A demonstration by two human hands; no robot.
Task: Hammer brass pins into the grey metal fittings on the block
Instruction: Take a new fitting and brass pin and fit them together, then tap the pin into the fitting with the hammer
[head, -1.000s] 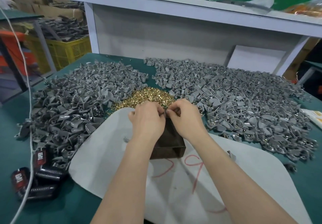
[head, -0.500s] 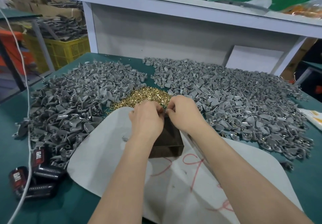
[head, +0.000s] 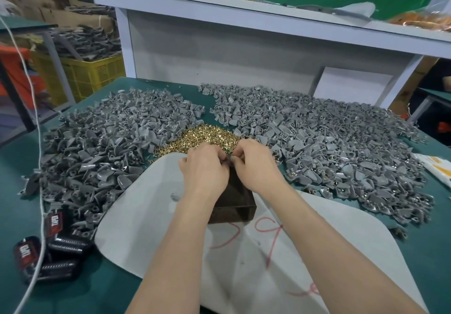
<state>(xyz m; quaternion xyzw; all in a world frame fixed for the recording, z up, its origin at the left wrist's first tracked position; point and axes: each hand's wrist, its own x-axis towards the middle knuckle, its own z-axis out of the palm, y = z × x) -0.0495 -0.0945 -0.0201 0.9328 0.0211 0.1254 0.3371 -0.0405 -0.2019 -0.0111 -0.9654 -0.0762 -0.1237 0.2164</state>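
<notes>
Curling tip-to-tip over far end of block (head: 234, 201), left hand (head: 205, 169) & right hand (head: 256, 164) sit by brass pins (head: 207, 138) for quick pickup; gripped part hidden, can't tell.

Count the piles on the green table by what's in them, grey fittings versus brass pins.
Grey fitting piles: 2
Brass pin pile: 1
Total: 3

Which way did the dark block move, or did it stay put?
No, it stayed. The dark block sits where it was on the white mat, just above the red scribble.
</notes>
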